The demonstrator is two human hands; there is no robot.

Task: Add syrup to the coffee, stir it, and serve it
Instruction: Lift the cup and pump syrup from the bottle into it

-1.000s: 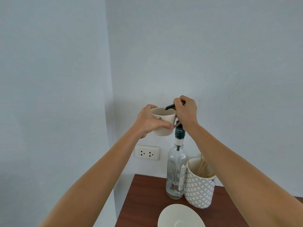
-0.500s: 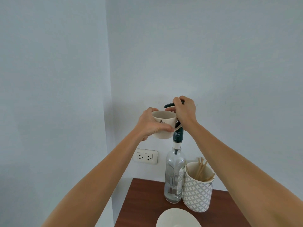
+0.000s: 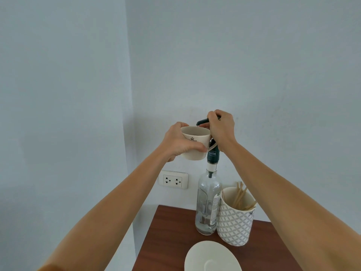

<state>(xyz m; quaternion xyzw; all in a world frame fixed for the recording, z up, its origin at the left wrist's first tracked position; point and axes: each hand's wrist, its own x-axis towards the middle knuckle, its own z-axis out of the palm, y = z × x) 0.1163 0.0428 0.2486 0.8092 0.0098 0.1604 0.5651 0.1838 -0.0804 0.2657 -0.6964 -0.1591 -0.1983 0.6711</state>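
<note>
My left hand (image 3: 178, 143) grips a cream coffee cup (image 3: 195, 141) with a small crown logo and holds it in the air. The cup's rim sits just under the black pump spout (image 3: 202, 121) of a clear glass syrup bottle (image 3: 208, 204). My right hand (image 3: 221, 129) is closed over the top of the pump head. The bottle stands on the brown wooden table (image 3: 172, 231) against the wall. What is inside the cup is hidden from this angle.
A patterned white holder (image 3: 234, 223) with several wooden stir sticks (image 3: 241, 196) stands touching the bottle's right side. A cream saucer (image 3: 213, 257) lies at the table's near edge. A double wall socket (image 3: 173, 179) is left of the bottle.
The pump head, my right hand and the cup have all risen slightly. The view has tilted up a little, so the table things sit lower in frame.
</note>
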